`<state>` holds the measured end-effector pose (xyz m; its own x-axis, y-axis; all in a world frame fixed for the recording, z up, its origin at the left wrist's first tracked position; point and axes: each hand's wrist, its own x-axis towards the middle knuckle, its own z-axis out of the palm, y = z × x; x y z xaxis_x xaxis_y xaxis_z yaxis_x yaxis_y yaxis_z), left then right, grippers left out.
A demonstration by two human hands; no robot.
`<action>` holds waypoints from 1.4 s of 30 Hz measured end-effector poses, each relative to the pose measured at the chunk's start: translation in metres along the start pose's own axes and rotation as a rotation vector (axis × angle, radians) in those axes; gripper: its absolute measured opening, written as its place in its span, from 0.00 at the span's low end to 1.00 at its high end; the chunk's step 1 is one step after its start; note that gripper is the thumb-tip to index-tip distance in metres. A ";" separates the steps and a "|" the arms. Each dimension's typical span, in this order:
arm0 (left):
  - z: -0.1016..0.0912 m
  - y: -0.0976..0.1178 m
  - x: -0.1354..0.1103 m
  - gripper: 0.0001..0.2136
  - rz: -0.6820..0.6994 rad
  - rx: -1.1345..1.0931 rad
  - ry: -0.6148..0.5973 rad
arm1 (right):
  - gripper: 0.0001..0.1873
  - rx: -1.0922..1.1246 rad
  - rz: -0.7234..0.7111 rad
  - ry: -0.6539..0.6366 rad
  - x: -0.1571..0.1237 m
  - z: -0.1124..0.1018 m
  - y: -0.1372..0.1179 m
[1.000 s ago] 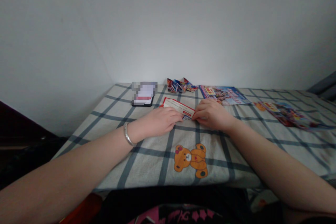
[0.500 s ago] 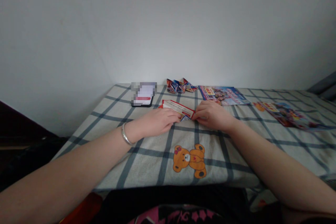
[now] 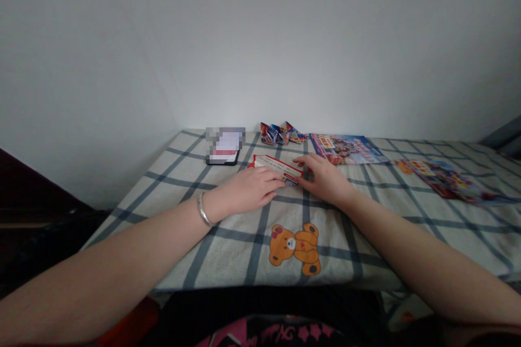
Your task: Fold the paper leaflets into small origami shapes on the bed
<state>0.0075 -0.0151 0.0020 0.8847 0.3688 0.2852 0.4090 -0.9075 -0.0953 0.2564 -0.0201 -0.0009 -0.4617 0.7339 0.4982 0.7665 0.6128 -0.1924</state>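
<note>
A folded printed paper (image 3: pixel 274 165), white with red edges, lies on the checked tablecloth (image 3: pixel 228 249) in front of me. My left hand (image 3: pixel 254 190), with a silver bangle at the wrist, holds it down from the near left side; its fingers reach over the paper and hide part of it. At the paper's right end is my right hand (image 3: pixel 323 178), index finger and thumb apart. The thumb is at the corner; whether it touches the paper I cannot tell.
A phone (image 3: pixel 232 163) with a partly blurred screen lies at the back left. Behind the paper sits a folded, peaked colourful paper piece (image 3: pixel 280 134). Two printed leaflets (image 3: pixel 354 150) lie to the right. A pale wall (image 3: pixel 260 43) bounds the table's back.
My right hand's fingers have spread from their pinch on the paper's right end. The paper now looks narrower, its upper fold tipped toward me. My left hand has shifted slightly right.
</note>
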 end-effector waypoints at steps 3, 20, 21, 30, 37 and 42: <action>0.003 0.001 0.000 0.14 -0.028 0.005 0.000 | 0.25 0.016 0.004 -0.034 0.000 0.004 0.002; -0.003 0.010 0.002 0.09 -0.060 0.267 0.125 | 0.20 0.152 -0.110 -0.147 0.001 0.006 -0.011; -0.002 0.010 0.001 0.08 -0.073 0.270 0.151 | 0.20 0.149 -0.112 -0.156 0.001 0.005 -0.011; 0.000 -0.009 -0.006 0.20 -0.158 0.082 0.050 | 0.21 0.122 -0.134 -0.192 0.003 0.001 -0.013; -0.001 -0.005 -0.003 0.12 -0.067 0.194 0.011 | 0.21 0.085 -0.195 -0.179 0.003 0.002 -0.016; 0.000 -0.001 0.001 0.09 -0.067 0.260 0.032 | 0.12 0.046 -0.204 -0.167 0.005 0.006 -0.017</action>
<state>0.0082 -0.0142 0.0027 0.8477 0.4162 0.3289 0.5141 -0.7974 -0.3160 0.2384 -0.0249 -0.0005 -0.6748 0.6295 0.3853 0.6307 0.7629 -0.1419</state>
